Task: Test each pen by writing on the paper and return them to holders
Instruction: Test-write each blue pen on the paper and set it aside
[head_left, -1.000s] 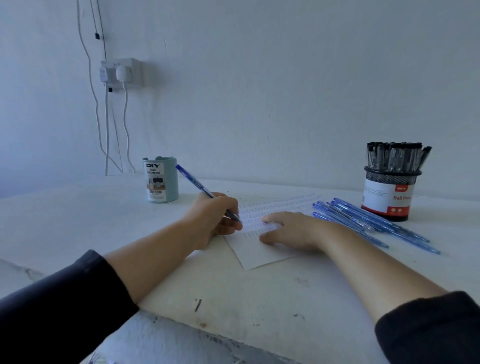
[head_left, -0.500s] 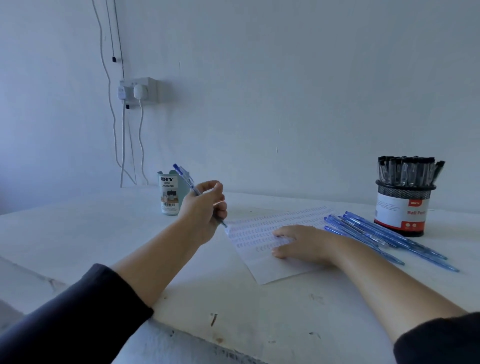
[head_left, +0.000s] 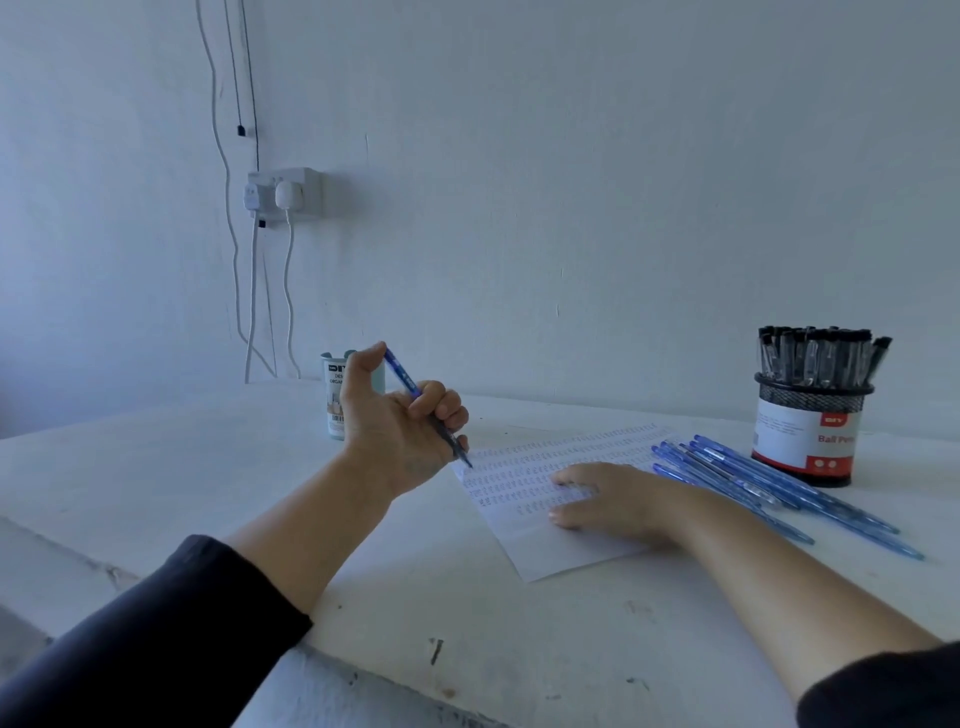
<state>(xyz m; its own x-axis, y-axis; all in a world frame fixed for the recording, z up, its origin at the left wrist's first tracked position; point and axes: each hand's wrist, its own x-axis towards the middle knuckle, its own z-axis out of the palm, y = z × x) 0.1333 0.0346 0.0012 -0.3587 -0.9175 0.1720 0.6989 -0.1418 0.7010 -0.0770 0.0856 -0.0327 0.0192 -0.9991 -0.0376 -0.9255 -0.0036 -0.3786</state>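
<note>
A pale table (head_left: 156, 483) carries the sheet of paper (head_left: 545, 545), lined with rows of blue scribbles, near the middle. The right hand (head_left: 618, 499) lies flat on it, fingers straight. The left hand (head_left: 400, 421) is raised just left of the paper's far corner, fingers curled round a blue pen (head_left: 410, 387) — tip angled down toward the sheet. At far right stands a mesh holder (head_left: 808, 431) packed with black pens; loose blue pens (head_left: 769, 483) lie beside it. A teal holder (head_left: 335, 395) stands behind the left hand.

Head-worn view, forward and downward
</note>
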